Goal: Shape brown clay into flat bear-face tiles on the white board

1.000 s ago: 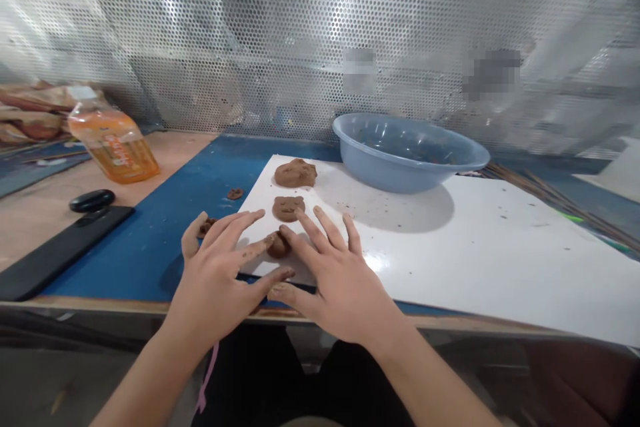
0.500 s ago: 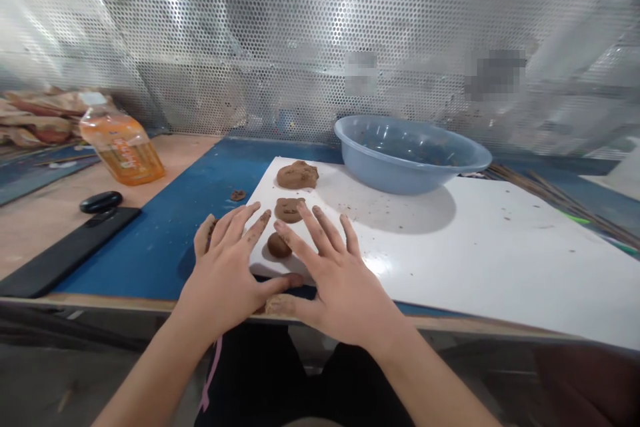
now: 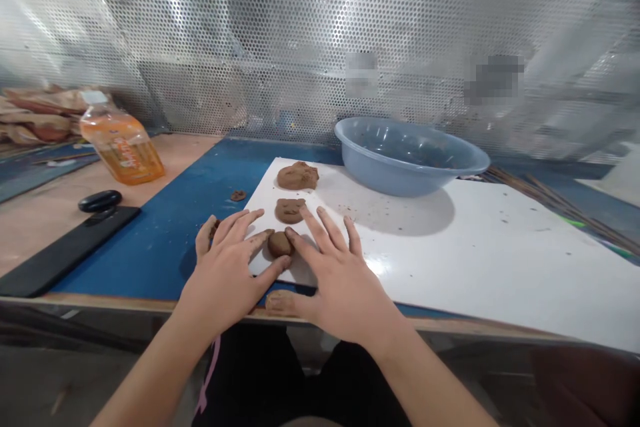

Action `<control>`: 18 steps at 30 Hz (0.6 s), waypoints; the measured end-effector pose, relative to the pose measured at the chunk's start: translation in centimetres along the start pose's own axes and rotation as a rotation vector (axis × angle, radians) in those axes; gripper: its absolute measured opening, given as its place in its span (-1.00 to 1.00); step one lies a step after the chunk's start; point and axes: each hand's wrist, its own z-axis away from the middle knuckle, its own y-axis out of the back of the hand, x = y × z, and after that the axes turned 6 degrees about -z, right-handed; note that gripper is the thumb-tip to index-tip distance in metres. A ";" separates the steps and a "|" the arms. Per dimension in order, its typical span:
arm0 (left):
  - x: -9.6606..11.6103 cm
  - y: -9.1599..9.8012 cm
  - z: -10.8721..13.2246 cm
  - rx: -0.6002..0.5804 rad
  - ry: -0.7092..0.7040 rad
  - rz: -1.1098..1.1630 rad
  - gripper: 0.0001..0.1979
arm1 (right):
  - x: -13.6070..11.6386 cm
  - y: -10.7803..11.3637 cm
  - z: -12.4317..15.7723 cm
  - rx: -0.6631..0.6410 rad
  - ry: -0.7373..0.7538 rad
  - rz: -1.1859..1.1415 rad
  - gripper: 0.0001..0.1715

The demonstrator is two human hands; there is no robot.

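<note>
A small rounded lump of brown clay (image 3: 280, 245) rests near the front edge of the white board (image 3: 440, 260). My left hand (image 3: 225, 267) has its thumb and index fingertip against the lump's near and left sides, its other fingers spread over the blue tabletop. The index fingertip of my right hand (image 3: 340, 274) touches the lump from the right, while its thumb stretches along the table edge and its fingers stay apart. Just behind lies a flat clay face with small ears (image 3: 289, 210). Farther back sits a bigger rough clay mass (image 3: 297, 176).
A blue plastic basin (image 3: 400, 170) stands on the board at the back. To the left are an orange bottle (image 3: 123, 147), a black case (image 3: 100, 200) and a long black flat object (image 3: 70, 250). Thin sticks (image 3: 565, 204) lie at right. A perforated metal screen (image 3: 280, 34) rises behind.
My left thumb and index finger have closed in to touch the clay lump. My right index fingertip has shifted from over the lump to its right side.
</note>
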 end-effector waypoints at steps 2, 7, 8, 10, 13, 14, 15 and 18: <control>0.0 0.0 0.0 0.000 0.004 0.008 -0.39 | 0.0 -0.1 0.0 -0.003 -0.016 0.014 0.30; 0.2 0.0 0.0 0.021 0.028 0.018 -0.36 | 0.2 -0.4 0.0 -0.006 0.035 0.027 0.21; 0.2 0.0 0.0 0.027 0.030 0.018 -0.37 | 0.2 -0.5 0.1 0.000 0.055 0.026 0.18; 0.2 -0.2 0.0 0.039 0.030 0.019 -0.41 | 0.4 -0.6 0.2 0.017 0.076 0.024 0.19; 0.0 -0.4 0.0 0.050 0.026 0.023 -0.44 | 0.4 -0.7 0.3 0.024 0.086 0.027 0.19; 0.0 -0.4 0.0 0.051 0.026 0.025 -0.44 | 0.3 -0.6 0.3 0.020 0.092 0.027 0.17; 0.0 -0.5 0.0 0.052 0.025 0.028 -0.43 | 0.3 -0.6 0.3 0.018 0.096 0.027 0.16; -0.1 -0.3 0.0 0.050 0.025 0.037 -0.41 | 0.0 -0.4 0.3 0.027 0.091 0.032 0.17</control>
